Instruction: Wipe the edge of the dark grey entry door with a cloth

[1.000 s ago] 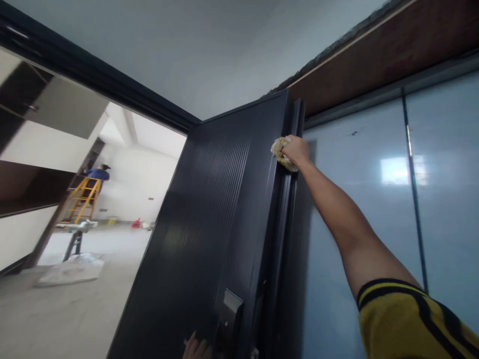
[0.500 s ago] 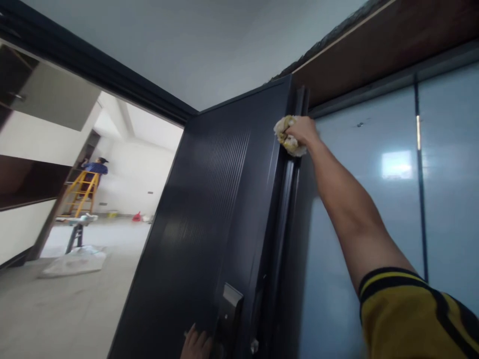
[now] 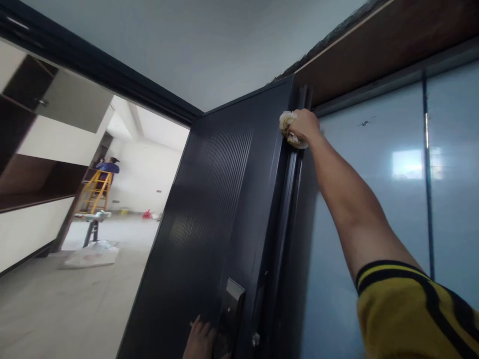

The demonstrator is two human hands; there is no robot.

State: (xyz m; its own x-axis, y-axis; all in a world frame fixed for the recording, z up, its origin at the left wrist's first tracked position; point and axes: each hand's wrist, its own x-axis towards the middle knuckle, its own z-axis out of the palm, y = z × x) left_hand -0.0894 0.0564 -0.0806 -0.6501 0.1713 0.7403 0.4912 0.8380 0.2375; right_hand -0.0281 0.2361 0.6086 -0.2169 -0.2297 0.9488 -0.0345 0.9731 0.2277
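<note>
A dark panelled door (image 3: 209, 209) with a ribbed strip stands open in front of me. My right hand (image 3: 305, 127), arm stretched up, is closed around a crumpled, pale yellowish cloth (image 3: 288, 121). It presses the cloth against the door's upper edge. Low in the view, my left hand (image 3: 200, 340) has its fingers curled at the door handle beside the lock plate (image 3: 234, 294). Most of the handle is hidden by the fingers, and the lower part of this hand is cut off by the frame.
Right of the door are glossy bluish panels (image 3: 359, 209) under a brown board (image 3: 348, 65). Through the doorway, a person (image 3: 108, 166) is on a yellow ladder (image 3: 98, 192). A small stand (image 3: 92, 229), a plastic sheet (image 3: 92, 255) and a cabinet (image 3: 48, 134) are also inside.
My right hand has shifted slightly up and right with the cloth along the door's top edge. My left hand stays at the handle. The view has turned slightly left, showing more cabinet.
</note>
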